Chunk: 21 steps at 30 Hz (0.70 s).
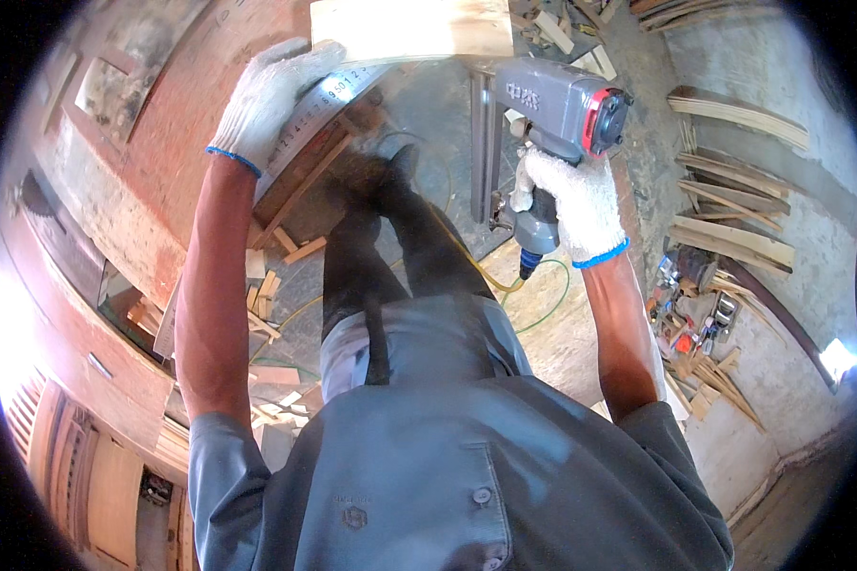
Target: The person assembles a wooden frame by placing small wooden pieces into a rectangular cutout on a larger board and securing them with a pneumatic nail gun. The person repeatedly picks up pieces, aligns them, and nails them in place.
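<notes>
My right hand (571, 190) wears a white knitted glove with a blue cuff. Its fingers wrap round the handle of a grey pneumatic nail gun (552, 100), which has a red and black end cap and a long magazine; the nose lies close to the near edge of a pale wooden board (409, 29). My left hand (281, 100), gloved the same way, grips the board's left near corner, its fingertips partly hidden. Beside that hand a steel rule (348, 84) lies slantwise along the edge of the reddish-brown workbench (176, 124).
A yellow air hose (476, 262) trails from the gun past my legs. Wood offcuts (267, 295) litter the floor. Curved wooden strips (738, 114) stick out along the right wall, above a pile of tools and scraps (700, 324). A handsaw (52, 224) rests at left.
</notes>
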Each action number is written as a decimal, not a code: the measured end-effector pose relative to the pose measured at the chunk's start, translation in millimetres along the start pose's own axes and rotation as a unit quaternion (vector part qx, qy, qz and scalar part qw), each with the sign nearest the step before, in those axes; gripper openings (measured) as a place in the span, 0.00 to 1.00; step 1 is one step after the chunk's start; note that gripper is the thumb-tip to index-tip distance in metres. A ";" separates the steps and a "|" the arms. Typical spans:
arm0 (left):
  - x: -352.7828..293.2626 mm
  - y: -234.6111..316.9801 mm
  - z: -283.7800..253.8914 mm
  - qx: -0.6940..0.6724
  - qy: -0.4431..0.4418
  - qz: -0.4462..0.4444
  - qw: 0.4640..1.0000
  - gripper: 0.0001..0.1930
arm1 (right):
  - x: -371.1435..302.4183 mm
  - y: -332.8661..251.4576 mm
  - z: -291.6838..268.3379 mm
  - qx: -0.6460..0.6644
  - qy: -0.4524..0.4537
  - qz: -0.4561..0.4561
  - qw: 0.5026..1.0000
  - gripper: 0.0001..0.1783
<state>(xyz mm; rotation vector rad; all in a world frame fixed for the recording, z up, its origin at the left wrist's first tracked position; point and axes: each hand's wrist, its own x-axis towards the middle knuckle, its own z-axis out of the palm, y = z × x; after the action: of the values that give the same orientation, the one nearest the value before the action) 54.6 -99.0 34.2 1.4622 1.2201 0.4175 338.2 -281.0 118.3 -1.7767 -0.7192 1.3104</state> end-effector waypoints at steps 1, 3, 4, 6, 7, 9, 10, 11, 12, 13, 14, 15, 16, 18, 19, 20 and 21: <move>-1.5 0.5 -0.8 0.005 0.011 0.003 1.000 0.23 | 0.6 -0.7 0.7 -0.007 -0.003 0.000 1.000 0.18; 6.5 -26.5 -7.2 0.062 0.009 0.109 0.992 0.23 | 0.9 -2.3 2.8 -0.024 -0.008 -0.003 1.000 0.18; 6.2 -22.3 -7.3 0.056 0.008 0.108 0.993 0.23 | 0.7 -1.6 0.7 -0.028 -0.012 0.000 1.000 0.18; 2.5 -12.9 -4.0 0.013 0.005 0.049 0.999 0.23 | -2.8 -5.5 -2.4 -0.011 -0.019 0.024 0.999 0.18; -0.5 -4.9 -2.6 -0.025 0.003 -0.009 1.000 0.23 | -7.4 -10.8 -2.8 0.012 -0.022 0.047 0.999 0.18; 1.6 -7.2 -3.9 -0.038 -0.011 -0.014 0.999 0.23 | -11.5 -23.5 0.5 0.037 -0.018 0.066 0.997 0.18; 2.4 -8.9 -4.6 -0.045 -0.017 -0.015 0.999 0.22 | -13.0 -31.3 3.4 0.041 -0.011 0.062 0.997 0.18; 3.8 -13.3 -4.8 -0.046 -0.013 -0.006 0.999 0.22 | -12.8 -36.1 5.6 0.044 -0.004 0.058 0.997 0.18; 5.5 -19.6 -4.7 -0.046 -0.009 0.003 0.999 0.22 | -9.7 -38.0 6.2 0.017 -0.001 0.026 1.000 0.18; 6.1 -17.9 -3.9 -0.047 -0.007 0.012 0.999 0.22 | -6.6 -42.4 6.4 0.007 -0.017 0.031 0.999 0.18; 5.5 -15.9 -4.2 -0.054 -0.011 0.002 0.998 0.22 | -3.2 -49.9 7.3 -0.002 -0.033 0.036 0.999 0.18; 3.8 -13.1 -4.8 -0.060 -0.015 -0.008 0.998 0.22 | 1.1 -57.9 8.2 -0.012 -0.049 0.041 0.998 0.18; 1.8 -10.6 -5.6 -0.068 -0.018 -0.019 0.997 0.22 | 8.0 -66.1 8.2 -0.073 -0.074 0.052 0.993 0.19; 5.4 -29.7 -4.4 0.001 -0.021 0.124 0.992 0.21 | 10.7 -73.0 10.6 -0.135 -0.067 0.064 0.987 0.19; 4.4 -26.5 -4.7 -0.010 -0.025 0.122 0.992 0.20 | 11.8 -75.2 12.2 -0.164 -0.063 0.070 0.982 0.19; 5.0 -22.8 -5.0 -0.020 -0.027 0.120 0.992 0.20 | 11.7 -76.4 14.0 -0.164 -0.059 0.070 0.982 0.19; 4.2 -18.4 -1.4 -0.078 -0.032 0.044 0.995 0.19 | 11.6 -76.6 15.5 -0.176 -0.052 0.075 0.980 0.19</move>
<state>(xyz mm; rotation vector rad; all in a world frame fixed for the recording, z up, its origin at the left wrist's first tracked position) 47.0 -97.8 16.9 1.3875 1.0511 0.5120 328.1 -227.6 175.6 -2.0884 -0.9373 1.4540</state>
